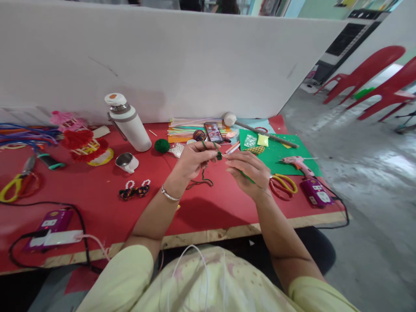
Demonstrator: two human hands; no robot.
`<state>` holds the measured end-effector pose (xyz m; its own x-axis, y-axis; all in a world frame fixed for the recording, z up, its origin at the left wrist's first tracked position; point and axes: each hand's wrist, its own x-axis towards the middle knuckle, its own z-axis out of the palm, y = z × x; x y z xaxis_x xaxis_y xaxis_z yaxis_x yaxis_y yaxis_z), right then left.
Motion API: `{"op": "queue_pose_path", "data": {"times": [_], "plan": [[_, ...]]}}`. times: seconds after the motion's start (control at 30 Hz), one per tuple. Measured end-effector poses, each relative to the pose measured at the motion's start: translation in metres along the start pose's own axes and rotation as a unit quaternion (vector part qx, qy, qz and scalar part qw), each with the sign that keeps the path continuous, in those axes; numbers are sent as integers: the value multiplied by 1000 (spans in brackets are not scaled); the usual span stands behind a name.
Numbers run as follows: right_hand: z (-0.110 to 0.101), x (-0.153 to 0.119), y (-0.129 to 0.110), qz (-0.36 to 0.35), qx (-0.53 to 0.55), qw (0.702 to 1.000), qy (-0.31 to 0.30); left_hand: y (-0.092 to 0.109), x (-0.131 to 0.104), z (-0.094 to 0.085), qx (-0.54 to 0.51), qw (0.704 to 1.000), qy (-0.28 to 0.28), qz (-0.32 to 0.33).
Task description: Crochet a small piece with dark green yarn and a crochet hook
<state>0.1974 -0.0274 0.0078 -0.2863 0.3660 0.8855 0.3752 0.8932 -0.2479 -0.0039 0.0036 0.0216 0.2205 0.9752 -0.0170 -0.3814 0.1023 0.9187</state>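
My left hand (196, 158) pinches a small dark green crochet piece (219, 156), with green yarn running over its raised fingers. My right hand (249, 170) is closed around a crochet hook (246, 176) with a green handle; the hook's tip meets the piece between the two hands. Below my left hand, a loose tail of green yarn (204, 181) lies on the red table (208, 212). The dark green yarn ball (161, 146) rests to the left of that hand, beside a bag of white beads (177, 150).
At left stand a white bottle (131, 125) and a metal cup (126, 162), with beaded yarn pieces (134, 190) in front. Scissors (283, 186) and a pink glue gun (300, 165) lie at right. Behind my hands are a phone (213, 132) and pipe cleaners (182, 130). A white partition (182, 65) closes the back.
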Motion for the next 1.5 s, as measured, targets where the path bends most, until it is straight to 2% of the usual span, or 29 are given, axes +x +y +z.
{"op": "queue_pose_path", "data": {"times": [0.4,0.67,0.93,1.07,1.13,1.23,1.4,1.5], "plan": [[2,-4,0,-25,-45,999,-2,-7,1,-3,-17,1000,1,12],[-2,-4,-2,-9,-25,1000,-16,-4,0,-3,1,1000,-1,16],[-6,0,-4,111,103,989,5,-1,-2,0,21,1000,-2,19],[12,-10,2,209,207,952,88,-4,-4,3,0,999,-32,0],[22,-15,3,227,204,944,121,-8,-5,7,-2,999,-35,-2],[34,-18,2,213,158,953,146,-14,-5,13,0,1000,-6,10],[49,-13,-4,168,29,970,173,-29,-1,21,30,986,100,128],[62,-14,-5,123,-46,973,192,-33,0,24,-3,980,132,150]]}}
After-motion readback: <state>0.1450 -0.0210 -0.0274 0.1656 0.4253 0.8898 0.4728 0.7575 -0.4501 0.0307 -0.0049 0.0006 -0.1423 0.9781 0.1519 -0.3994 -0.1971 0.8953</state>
